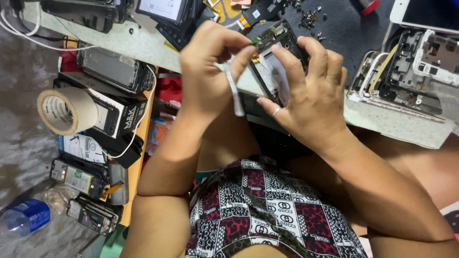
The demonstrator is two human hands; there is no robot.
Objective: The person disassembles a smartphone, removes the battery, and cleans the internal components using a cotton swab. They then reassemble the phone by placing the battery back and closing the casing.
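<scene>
My right hand (311,91) grips an opened phone body (276,62) tilted on its edge at the bench front, fingers curled over its top side; a ring sits on one finger. My left hand (208,71) pinches metal tweezers (234,93), whose tips reach the small green circuit part at the phone's upper corner (264,39). The tweezers' handle hangs down between my two hands. Most of the phone's lower half is hidden behind my right hand.
A dismantled phone frame (397,76) lies on the bench to the right, a white phone (425,14) behind it. Loose screws (308,19) dot the dark mat. On a low shelf at left: tape roll (64,110), black box (119,112), several phone parts, a bottle (26,215).
</scene>
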